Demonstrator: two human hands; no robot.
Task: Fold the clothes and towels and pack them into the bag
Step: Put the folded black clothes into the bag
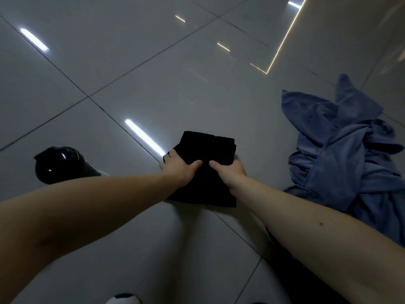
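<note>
The folded black cloth [206,150] lies on the tiled floor [131,73] in front of the person; the left hand [178,170] grips its left edge and the right hand [230,172] its right edge, thumbs on top and nearly meeting; crumpled blue clothes [341,150] lie well apart to the right; a shiny black bag [57,165] sits to the left.

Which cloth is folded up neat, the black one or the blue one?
The black cloth: a flat folded rectangle gripped by the left hand and right hand. The blue cloth lies crumpled in a heap beside it.
</note>
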